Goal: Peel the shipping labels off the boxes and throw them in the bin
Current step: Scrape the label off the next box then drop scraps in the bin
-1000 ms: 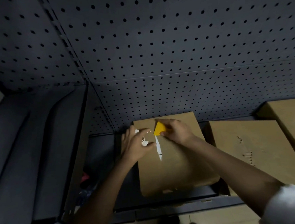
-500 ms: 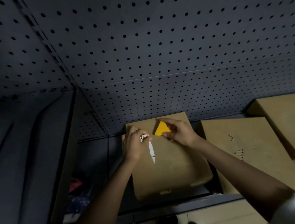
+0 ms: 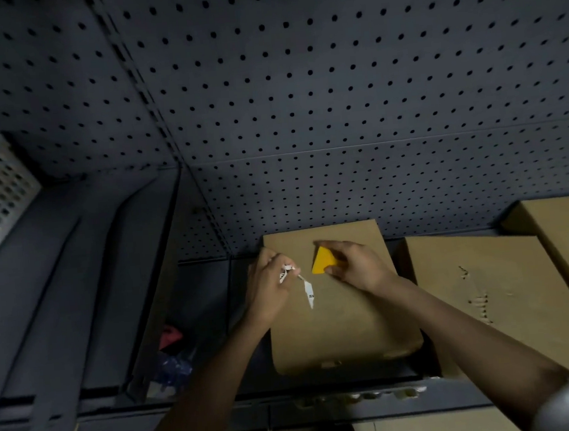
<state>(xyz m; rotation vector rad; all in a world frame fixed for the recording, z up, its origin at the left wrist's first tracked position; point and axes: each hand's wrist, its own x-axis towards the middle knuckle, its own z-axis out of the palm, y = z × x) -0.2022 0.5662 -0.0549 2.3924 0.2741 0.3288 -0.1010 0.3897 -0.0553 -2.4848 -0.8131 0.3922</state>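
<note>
The box [image 3: 335, 300] near the shelf's [image 3: 326, 388] front edge is almost bare; only a thin white label strip [image 3: 307, 290] is left, with its lower end maybe stuck to the cardboard. The left hand [image 3: 270, 285] pinches the crumpled upper end and pulls it up and left. The right hand [image 3: 356, 264] lies on the box top and grips a yellow scraper [image 3: 323, 260]. No bin can be seen clearly.

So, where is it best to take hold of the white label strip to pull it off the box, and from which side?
Grip the label strip near its upper end, where the left hand already pinches its crumpled part. That end is lifted off the box, while the pointed lower tip appears to lie on the cardboard. Come from the left, since the right hand with the yellow scraper occupies the other side.
</note>
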